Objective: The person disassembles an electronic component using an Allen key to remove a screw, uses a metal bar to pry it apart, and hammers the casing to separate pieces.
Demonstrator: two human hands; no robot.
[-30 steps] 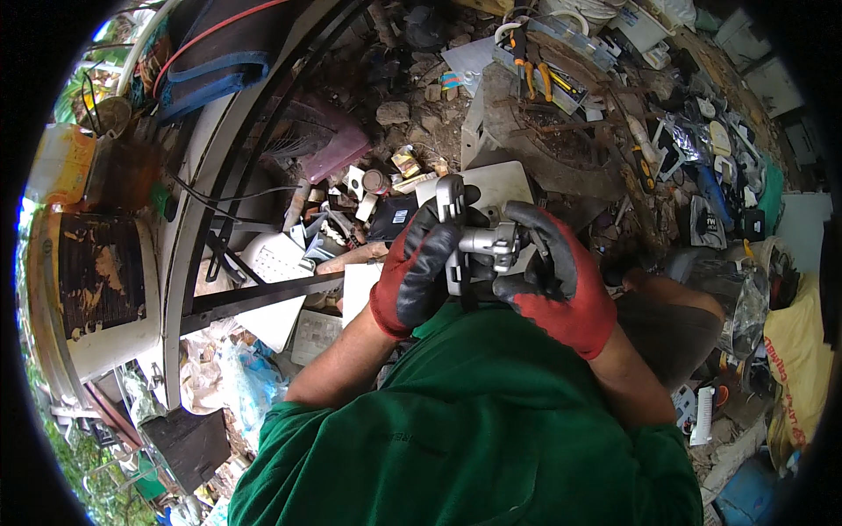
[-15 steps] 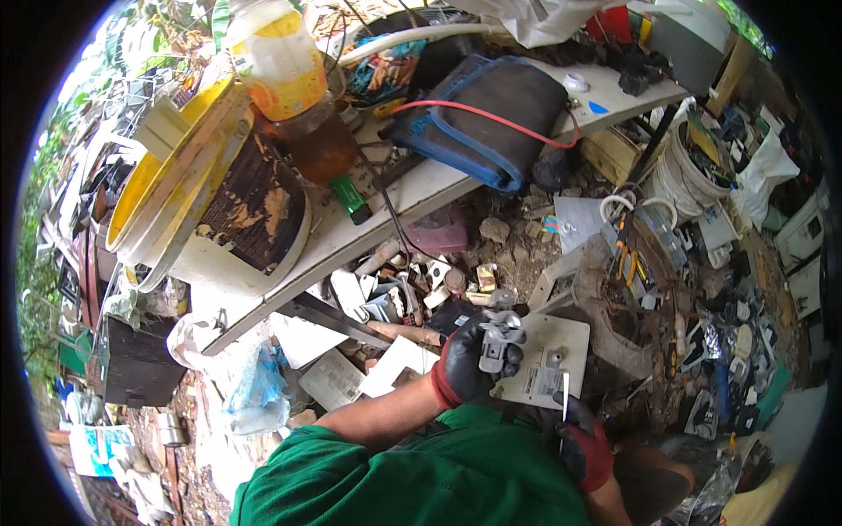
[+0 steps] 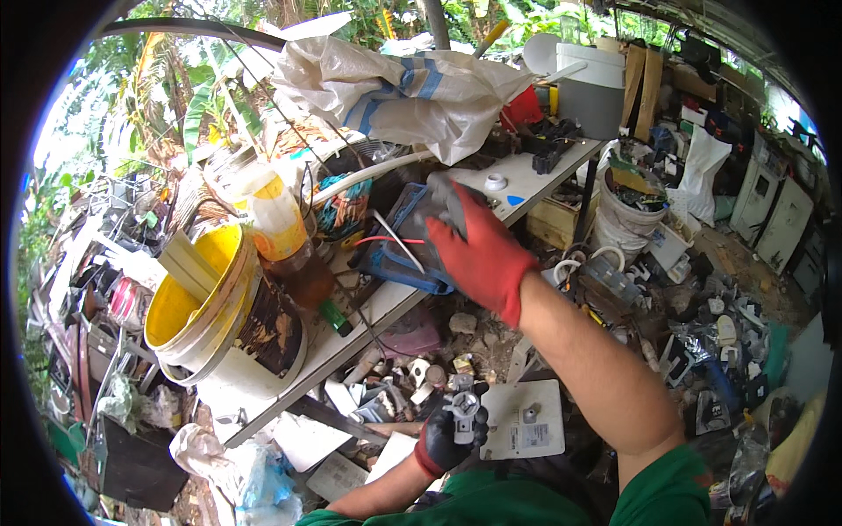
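Observation:
My left hand (image 3: 445, 437), in a black and red work glove, is closed around a grey metal fitting (image 3: 465, 412) with a round opening at its top. Just right of it lies a pale square plate (image 3: 524, 421) with a label and a small grey knob-like piece on it. My right hand (image 3: 478, 245), in the same kind of glove, reaches out above the workbench, fingers stretched out. A slim whitish rod (image 3: 399, 241) is left of those fingers, over a dark folded bag (image 3: 405, 219) with blue edging; a gap shows between rod and glove.
The long pale bench (image 3: 386, 314) holds a yellow-lined bucket (image 3: 197, 302), a bottle with amber liquid (image 3: 294, 267) and a white sack (image 3: 412, 92). A scrap-filled bucket (image 3: 627, 210) stands at right. Mixed scrap covers the ground below and to the right.
My right hand has risen from beside the plate to above the bench and let go of the slim rod. My left hand still grips the fitting. The view has tilted up.

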